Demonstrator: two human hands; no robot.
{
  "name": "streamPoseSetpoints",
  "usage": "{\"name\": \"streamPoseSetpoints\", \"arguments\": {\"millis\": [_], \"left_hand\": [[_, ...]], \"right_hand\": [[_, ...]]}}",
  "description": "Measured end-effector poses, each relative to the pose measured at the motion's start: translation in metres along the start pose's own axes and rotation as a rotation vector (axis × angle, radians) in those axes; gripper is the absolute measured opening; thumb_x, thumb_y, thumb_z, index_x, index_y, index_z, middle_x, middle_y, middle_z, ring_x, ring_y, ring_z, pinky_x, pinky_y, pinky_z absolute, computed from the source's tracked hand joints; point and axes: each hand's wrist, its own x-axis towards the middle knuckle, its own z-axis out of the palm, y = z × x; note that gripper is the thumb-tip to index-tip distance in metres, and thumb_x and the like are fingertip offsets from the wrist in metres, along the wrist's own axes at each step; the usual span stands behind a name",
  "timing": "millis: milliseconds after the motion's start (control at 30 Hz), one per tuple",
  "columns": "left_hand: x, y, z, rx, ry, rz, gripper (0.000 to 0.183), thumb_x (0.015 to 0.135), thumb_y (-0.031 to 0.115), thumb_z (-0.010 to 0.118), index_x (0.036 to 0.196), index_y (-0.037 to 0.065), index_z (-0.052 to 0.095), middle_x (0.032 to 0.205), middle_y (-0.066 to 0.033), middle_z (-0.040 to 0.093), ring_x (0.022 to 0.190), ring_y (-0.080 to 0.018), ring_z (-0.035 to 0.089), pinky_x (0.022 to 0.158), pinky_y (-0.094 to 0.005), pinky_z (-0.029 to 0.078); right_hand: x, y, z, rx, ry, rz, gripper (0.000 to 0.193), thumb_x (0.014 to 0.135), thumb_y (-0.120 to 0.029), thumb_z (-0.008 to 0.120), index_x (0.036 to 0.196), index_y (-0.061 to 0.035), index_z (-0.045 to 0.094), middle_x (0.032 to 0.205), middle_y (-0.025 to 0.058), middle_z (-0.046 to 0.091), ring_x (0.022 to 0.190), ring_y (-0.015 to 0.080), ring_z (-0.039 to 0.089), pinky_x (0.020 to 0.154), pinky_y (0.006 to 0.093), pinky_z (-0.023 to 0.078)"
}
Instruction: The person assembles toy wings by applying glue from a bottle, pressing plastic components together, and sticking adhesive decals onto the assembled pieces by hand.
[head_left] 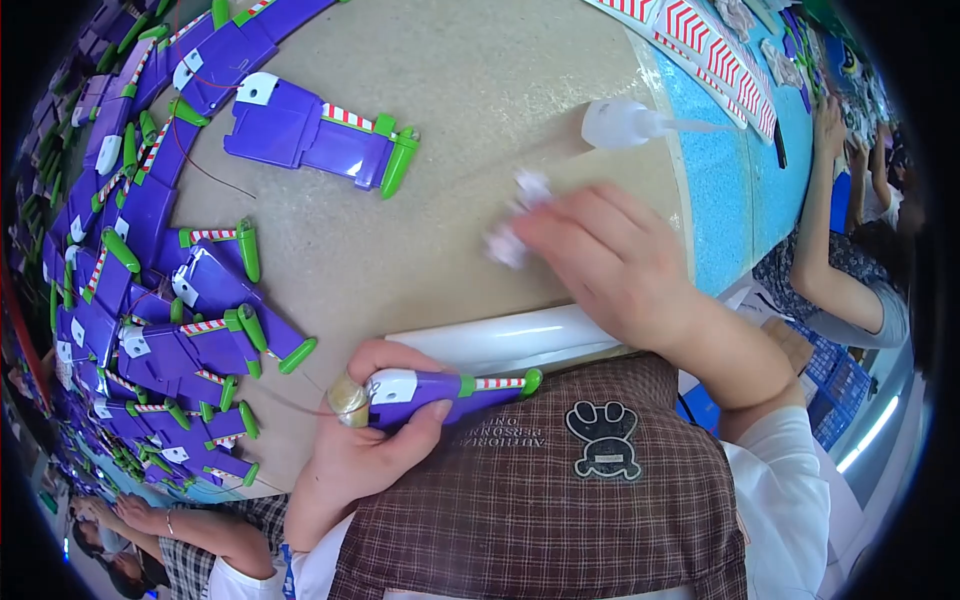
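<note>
Purple glossy plastic wing-shaped toy part (440, 390) is sitting clamped in left hand (365, 450); right hand (610, 265), at two o'clock, is pinching crumpled white wad (515, 225) on speckled beige tabletop (480, 100).

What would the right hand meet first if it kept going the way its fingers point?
The right hand points up-left across the table; its fingertips already meet the crumpled white wad. Beyond it, probably bare tabletop, then the lone purple wing piece.

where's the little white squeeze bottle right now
In the head view, the white squeeze bottle lies on its side at the table's upper right, beyond the right hand.
</note>
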Motion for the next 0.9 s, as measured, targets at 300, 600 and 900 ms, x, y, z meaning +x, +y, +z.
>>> {"name": "streamPoseSetpoints", "arguments": {"millis": [300, 600, 900], "left_hand": [[-0.009, 0.006, -0.005, -0.084, 0.003, 0.006, 0.028, 0.076, -0.007, 0.062, 0.101, 0.001, 0.051, 0.094, -0.0089, 0.062, 0.086, -0.0109, 0.059, 0.076, -0.0241, 0.047], [0.003, -0.012, 0.002, -0.059, 0.004, 0.006, 0.029, 0.076, -0.005, 0.063, 0.100, 0.004, 0.051, 0.089, -0.0032, 0.059, 0.082, -0.0079, 0.055, 0.073, -0.0224, 0.045], [0.024, 0.003, 0.013, -0.281, 0.367, 0.345, 0.034, 0.076, 0.002, 0.062, 0.107, 0.002, 0.049, 0.092, -0.0070, 0.056, 0.079, -0.0117, 0.055, 0.073, -0.0258, 0.046]], "right_hand": [[0.037, -0.009, 0.038, -0.069, 0.136, -0.237, 0.020, 0.062, -0.017, 0.057, 0.077, -0.0038, 0.058, 0.078, 0.0041, 0.053, 0.076, 0.0167, 0.053, 0.057, 0.0263, 0.046], [-0.055, 0.004, -0.021, 0.008, -0.160, -0.197, 0.031, 0.064, -0.012, 0.061, 0.094, -0.0047, 0.064, 0.095, 0.0067, 0.058, 0.091, 0.0233, 0.058, 0.074, 0.0318, 0.050], [-0.044, -0.001, -0.072, -0.341, 0.041, 0.264, 0.037, 0.068, -0.004, 0.062, 0.104, -0.0047, 0.059, 0.107, 0.0083, 0.058, 0.093, 0.0285, 0.055, 0.081, 0.0371, 0.044]]}}
